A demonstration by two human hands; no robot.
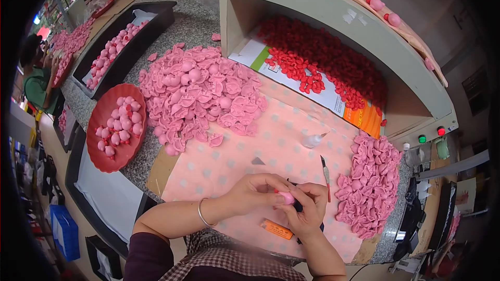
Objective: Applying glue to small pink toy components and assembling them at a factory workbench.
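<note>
A small pink piece (286,197) is pinched between the left hand (253,192) and the right hand (307,209), low over the pink dotted cloth (245,161). A brush (326,176) lies just beyond, pink heaps (200,96) farther back.

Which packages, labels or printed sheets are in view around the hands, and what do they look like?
Small orange rectangular packet: flat on the pink dotted cloth, just below the hands.
Large printed sheet, white with green and orange bands: lying inside the open grey cabinet, under the red pieces.
Small clear squeeze bottle: on its side, mid-cloth, unlabelled.
</note>
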